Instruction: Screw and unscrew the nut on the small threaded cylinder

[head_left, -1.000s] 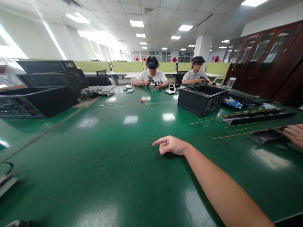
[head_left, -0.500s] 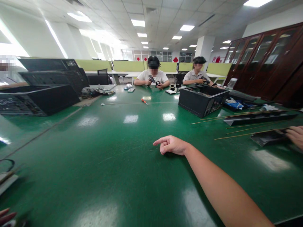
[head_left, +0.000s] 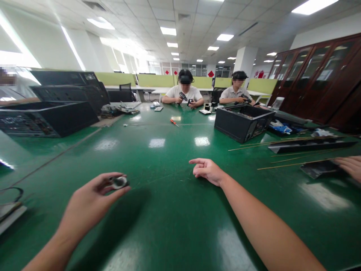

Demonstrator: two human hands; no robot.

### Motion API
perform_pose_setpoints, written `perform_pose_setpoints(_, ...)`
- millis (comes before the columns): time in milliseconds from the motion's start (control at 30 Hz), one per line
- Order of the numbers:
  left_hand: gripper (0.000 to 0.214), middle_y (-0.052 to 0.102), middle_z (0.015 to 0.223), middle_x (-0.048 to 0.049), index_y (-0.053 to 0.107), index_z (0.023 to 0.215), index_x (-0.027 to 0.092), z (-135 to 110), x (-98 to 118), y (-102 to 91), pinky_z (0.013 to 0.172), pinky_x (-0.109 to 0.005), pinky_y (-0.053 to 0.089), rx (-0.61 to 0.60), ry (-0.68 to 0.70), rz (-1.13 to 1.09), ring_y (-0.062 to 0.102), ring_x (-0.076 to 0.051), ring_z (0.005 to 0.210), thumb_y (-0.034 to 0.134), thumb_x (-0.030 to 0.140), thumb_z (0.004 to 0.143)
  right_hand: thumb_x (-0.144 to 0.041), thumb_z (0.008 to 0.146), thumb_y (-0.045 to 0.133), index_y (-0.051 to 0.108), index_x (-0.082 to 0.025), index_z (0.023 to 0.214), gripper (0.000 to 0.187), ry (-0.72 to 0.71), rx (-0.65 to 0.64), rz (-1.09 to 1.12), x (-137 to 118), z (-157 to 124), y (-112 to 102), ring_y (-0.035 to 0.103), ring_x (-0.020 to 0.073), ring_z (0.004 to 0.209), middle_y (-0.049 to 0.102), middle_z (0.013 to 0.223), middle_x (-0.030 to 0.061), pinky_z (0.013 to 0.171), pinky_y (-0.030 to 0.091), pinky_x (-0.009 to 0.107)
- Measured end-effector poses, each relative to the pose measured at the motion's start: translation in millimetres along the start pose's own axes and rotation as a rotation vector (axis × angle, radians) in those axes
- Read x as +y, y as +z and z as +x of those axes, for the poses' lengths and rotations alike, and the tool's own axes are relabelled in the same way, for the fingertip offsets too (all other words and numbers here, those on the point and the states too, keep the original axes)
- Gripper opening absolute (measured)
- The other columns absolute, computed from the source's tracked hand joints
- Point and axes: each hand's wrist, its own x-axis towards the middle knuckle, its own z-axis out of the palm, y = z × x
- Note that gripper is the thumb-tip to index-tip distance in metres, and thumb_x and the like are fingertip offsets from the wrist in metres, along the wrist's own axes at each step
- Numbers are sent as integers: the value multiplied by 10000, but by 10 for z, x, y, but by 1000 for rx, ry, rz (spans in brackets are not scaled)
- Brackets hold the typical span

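Observation:
Between the thumb and fingers of my left hand (head_left: 87, 201) is a small round metal ring-shaped part (head_left: 120, 182), dark at the edge and bright inside; its exact kind I cannot make out. The hand is raised above the green table (head_left: 158, 226) and casts a shadow on it. To the right, my right hand (head_left: 208, 172) is low over the table, index finger stretched out to the left and the other fingers curled. Nothing shows in its grasp.
A black computer case (head_left: 242, 122) stands at the right, with thin rods (head_left: 284, 162) and a dark metal channel (head_left: 313, 145) nearer. Another person's hand (head_left: 349, 167) is at the right edge. An orange screwdriver (head_left: 174, 122) lies ahead. More cases (head_left: 50, 118) stand left; two people sit opposite.
My left hand has come up from the lower left corner into view with the ring-shaped part. My right hand has barely moved, and the view has shifted slightly.

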Motion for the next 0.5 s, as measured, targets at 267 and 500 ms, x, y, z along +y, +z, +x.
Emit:
perform_pose_setpoints(267,376,703,1026,-65,696,1082,201,440,576,1348,797,-347,544,-365,289,-263,663,-225,904,733,385,756,-161,663,710,535,-181,1260,623,-252,177,-436,56,46,-58,361,18,470,630,1076,42,463,308,200)
perform_pose_setpoints(500,355,686,985,-38,664,1081,216,362,370,1574,830,-328,502,-351,406,-321,634,-197,897,740,234,735,-98,665,666,548,-223,1223,583,-313,126,-769,48,-26,99,374,55,509,651,1085,15,516,342,215)
